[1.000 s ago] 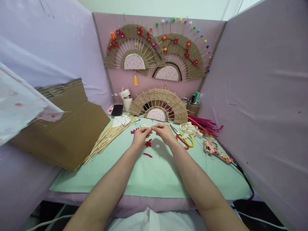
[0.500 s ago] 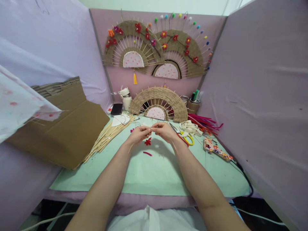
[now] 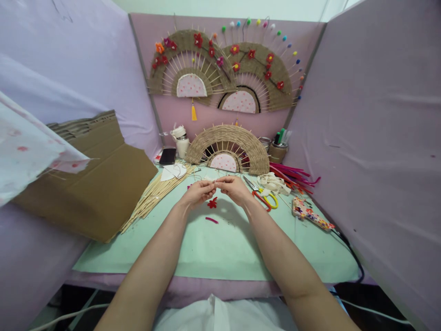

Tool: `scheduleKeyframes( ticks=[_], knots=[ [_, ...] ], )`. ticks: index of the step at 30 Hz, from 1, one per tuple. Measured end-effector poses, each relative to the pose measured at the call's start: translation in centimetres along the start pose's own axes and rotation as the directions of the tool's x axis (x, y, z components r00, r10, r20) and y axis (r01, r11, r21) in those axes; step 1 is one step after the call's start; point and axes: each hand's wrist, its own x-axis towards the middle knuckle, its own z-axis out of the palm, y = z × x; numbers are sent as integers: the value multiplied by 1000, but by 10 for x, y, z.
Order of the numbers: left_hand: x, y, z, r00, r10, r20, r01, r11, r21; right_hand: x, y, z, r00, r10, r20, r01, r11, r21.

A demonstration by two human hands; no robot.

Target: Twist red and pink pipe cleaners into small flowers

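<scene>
My left hand [image 3: 201,192] and my right hand [image 3: 231,187] meet fingertip to fingertip above the middle of the table. Both are closed in a pinch on something small and pale that I cannot make out. Just below them on the green cloth lies a red pipe-cleaner flower [image 3: 212,202]. A short magenta pipe-cleaner piece [image 3: 212,220] rests nearer to me. Behind my hands stands a twine-woven half-round fan [image 3: 229,134] with a pink dotted centre. Scissors [image 3: 265,198] with red and yellow handles lie right of my right hand.
Thin wooden sticks [image 3: 151,195] and a large cardboard sheet [image 3: 93,188] lie left. On the right are cream fabric strips [image 3: 274,184], pipe cleaners [image 3: 292,174] and a patterned glue gun [image 3: 310,214] with its cord. A phone [image 3: 167,156], bottle [image 3: 181,141] and pen holder [image 3: 277,152] stand behind.
My left wrist has turned slightly outward, and the view has tilted a little. Both hands keep pinching together in about the same place.
</scene>
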Motion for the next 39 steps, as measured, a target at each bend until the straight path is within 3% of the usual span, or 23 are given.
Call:
scheduleKeyframes(
  ticks=[4, 7, 10, 12, 15, 19, 22, 25, 30, 35, 39],
  knots=[
    [0, 0, 2, 999, 10, -46, -10, 1000, 4, 2, 3, 1, 996, -72, -43, 70, 995, -65],
    [1, -1, 4, 985, 59, -159, -38, 991, 131, 4, 5, -1, 973, -203, -113, 165, 946, -279],
    [1, -1, 5, 949, 176, -260, -99, 954, 284, 5, 7, -5, 919, -384, -86, 264, 762, -591],
    [2, -3, 6, 933, 260, -250, -166, 924, 344, 5, 9, -5, 895, -447, 0, 302, 605, -737],
    [3, -7, 6, 907, 364, -213, -232, 852, 469, 3, 12, -3, 891, -442, 100, 323, 464, -825],
    [3, -9, 8, 862, 467, -195, -255, 734, 630, 1, 13, 2, 903, -407, 136, 297, 364, -883],
    [2, -7, 9, 865, 473, -166, -255, 701, 666, 2, 14, 3, 905, -392, 166, 301, 314, -901],
    [1, -7, 9, 871, 466, -155, -244, 684, 688, 3, 17, 2, 906, -384, 179, 310, 314, -897],
    [2, -8, 5, 872, 460, -166, -229, 684, 693, 6, 21, 0, 904, -399, 155, 324, 401, -857],
    [3, -4, 4, 884, 392, -255, -211, 821, 530, 6, 16, -1, 901, -427, 77, 321, 538, -779],
    [2, -1, 5, 890, 351, -292, -214, 885, 413, 6, 12, -1, 900, -431, 67, 338, 591, -733]
  ],
)
